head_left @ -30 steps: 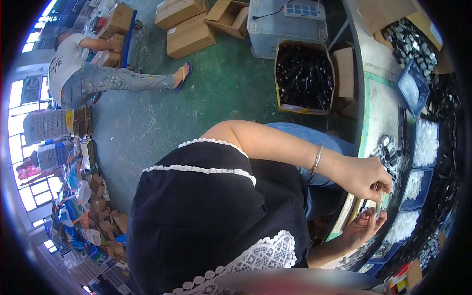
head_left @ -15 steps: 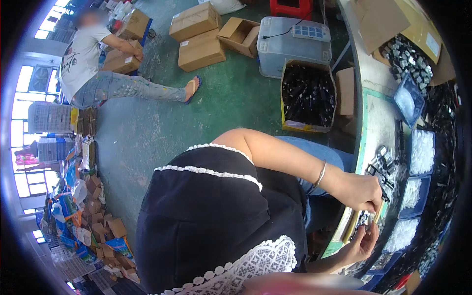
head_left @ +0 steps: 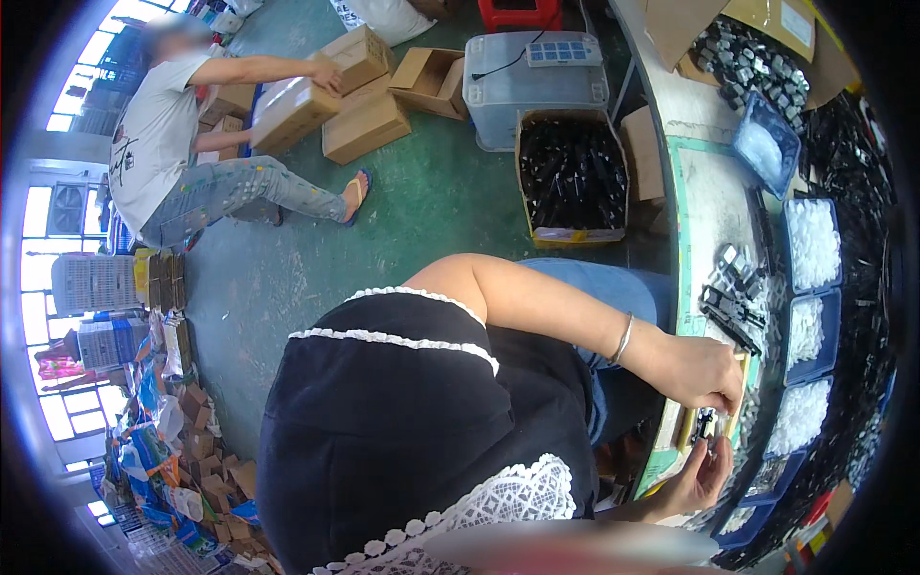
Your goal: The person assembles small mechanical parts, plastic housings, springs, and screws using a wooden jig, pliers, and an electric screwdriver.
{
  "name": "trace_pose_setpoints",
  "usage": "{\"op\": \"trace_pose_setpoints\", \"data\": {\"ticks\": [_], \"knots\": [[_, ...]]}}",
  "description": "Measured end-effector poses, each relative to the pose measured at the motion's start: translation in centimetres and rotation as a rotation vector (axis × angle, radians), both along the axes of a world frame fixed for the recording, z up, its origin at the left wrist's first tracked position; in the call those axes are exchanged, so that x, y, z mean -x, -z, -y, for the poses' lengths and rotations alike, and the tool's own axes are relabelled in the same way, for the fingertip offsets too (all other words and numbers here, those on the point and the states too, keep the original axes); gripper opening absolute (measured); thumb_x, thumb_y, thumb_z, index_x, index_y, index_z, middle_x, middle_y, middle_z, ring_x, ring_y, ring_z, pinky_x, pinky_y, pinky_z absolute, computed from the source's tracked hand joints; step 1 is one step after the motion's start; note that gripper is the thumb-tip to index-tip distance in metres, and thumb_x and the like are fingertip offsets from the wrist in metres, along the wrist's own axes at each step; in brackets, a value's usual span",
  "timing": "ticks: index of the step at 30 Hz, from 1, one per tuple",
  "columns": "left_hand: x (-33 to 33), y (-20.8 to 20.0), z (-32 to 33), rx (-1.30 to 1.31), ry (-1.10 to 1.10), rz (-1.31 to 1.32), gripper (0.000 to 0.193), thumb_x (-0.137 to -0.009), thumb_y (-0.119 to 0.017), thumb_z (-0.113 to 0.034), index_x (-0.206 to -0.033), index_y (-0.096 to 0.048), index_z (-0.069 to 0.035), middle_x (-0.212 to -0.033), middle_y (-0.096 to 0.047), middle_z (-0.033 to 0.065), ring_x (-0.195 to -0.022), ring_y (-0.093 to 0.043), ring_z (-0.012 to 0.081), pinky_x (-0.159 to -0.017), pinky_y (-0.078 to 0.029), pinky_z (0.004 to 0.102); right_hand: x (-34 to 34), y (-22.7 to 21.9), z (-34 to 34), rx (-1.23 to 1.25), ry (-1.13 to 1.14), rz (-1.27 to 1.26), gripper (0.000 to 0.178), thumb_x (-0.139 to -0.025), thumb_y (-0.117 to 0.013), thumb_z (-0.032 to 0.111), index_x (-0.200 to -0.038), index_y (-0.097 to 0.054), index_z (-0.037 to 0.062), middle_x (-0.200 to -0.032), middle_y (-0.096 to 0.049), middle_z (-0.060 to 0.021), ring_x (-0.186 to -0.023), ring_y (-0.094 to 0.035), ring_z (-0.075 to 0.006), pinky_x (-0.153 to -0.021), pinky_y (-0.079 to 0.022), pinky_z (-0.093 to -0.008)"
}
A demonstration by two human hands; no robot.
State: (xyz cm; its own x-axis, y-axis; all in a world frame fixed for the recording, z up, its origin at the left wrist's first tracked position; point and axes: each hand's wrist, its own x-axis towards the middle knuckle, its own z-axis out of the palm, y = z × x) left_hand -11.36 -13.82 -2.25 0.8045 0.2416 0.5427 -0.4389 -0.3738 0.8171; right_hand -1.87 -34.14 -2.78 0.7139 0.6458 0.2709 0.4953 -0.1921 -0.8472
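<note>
My left hand [head_left: 704,372], with a silver bangle at the wrist, reaches over the workbench with its fingers pinched together at a small yellow-edged holder [head_left: 736,395]. Whatever it grips is hidden beneath the fingertips. Below it, my right hand [head_left: 704,479] has its thumb and fingertips closed at the lower end of a small black-and-silver part [head_left: 704,424] lying at the holder. Just above my left hand is a heap of black and silver metal pieces [head_left: 736,297] on the bench.
Blue bins [head_left: 813,244] of white pieces line the bench's far side, beside heaped black parts [head_left: 862,287]. An open carton of black parts [head_left: 573,182] and a lidded plastic tub [head_left: 537,86] stand on the floor. At upper left, another person [head_left: 158,144] holds a carton [head_left: 295,113].
My view has shifted a little, moving the bench and bins in the picture. Both hands stay at the small part. The other person has raised a carton toward the stacked boxes.
</note>
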Motion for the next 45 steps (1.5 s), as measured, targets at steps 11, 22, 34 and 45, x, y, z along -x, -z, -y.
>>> {"op": "trace_pose_setpoints", "data": {"ticks": [11,22,34,45], "knots": [[-0.6,0.5,0.8,0.085,-0.008,0.075,0.009,-0.072,-0.062,-0.002,-0.079,-0.066,0.000,-0.075,-0.064,0.0133,-0.074,-0.062,0.0287,-0.068,-0.048,0.0363,0.3,0.0,0.4,0.012,0.036,-0.023,0.031,-0.080,-0.065,-0.008,-0.110,-0.059,-0.0060,-0.112,-0.058,-0.0144,-0.094,-0.059,-0.0189,-0.079,-0.050,-0.0271],[-0.4,0.8,1.3,0.040,0.029,0.066,0.009,-0.077,-0.063,-0.001,-0.085,-0.064,0.003,-0.080,-0.064,0.0144,-0.077,-0.063,0.0289,-0.069,-0.049,0.0359,0.5,-0.1,1.0,0.053,0.052,-0.031,0.030,-0.080,-0.065,-0.007,-0.109,-0.059,-0.0065,-0.113,-0.057,-0.0153,-0.096,-0.058,-0.0202,-0.082,-0.048,-0.0281],[0.2,1.3,-0.8,-0.385,-0.196,-0.068,0.027,-0.073,-0.068,-0.008,-0.099,-0.063,-0.004,-0.097,-0.063,0.0098,-0.093,-0.059,0.0291,-0.081,-0.048,0.0389,0.3,1.3,2.5,0.005,0.282,0.019,0.031,-0.072,-0.069,-0.010,-0.102,-0.063,-0.0033,-0.109,-0.060,-0.0140,-0.091,-0.058,-0.0182,-0.076,-0.048,-0.0270],[-3.0,2.4,0.7,-0.713,-0.092,-0.035,0.023,-0.070,-0.068,-0.010,-0.093,-0.065,-0.006,-0.098,-0.061,0.0030,-0.094,-0.057,0.0189,-0.086,-0.038,0.0347,-1.0,0.4,2.7,0.139,0.258,0.265,0.027,-0.063,-0.077,-0.001,-0.089,-0.069,0.0038,-0.092,-0.068,-0.0071,-0.087,-0.057,-0.0216,-0.076,-0.046,-0.0305]]}}
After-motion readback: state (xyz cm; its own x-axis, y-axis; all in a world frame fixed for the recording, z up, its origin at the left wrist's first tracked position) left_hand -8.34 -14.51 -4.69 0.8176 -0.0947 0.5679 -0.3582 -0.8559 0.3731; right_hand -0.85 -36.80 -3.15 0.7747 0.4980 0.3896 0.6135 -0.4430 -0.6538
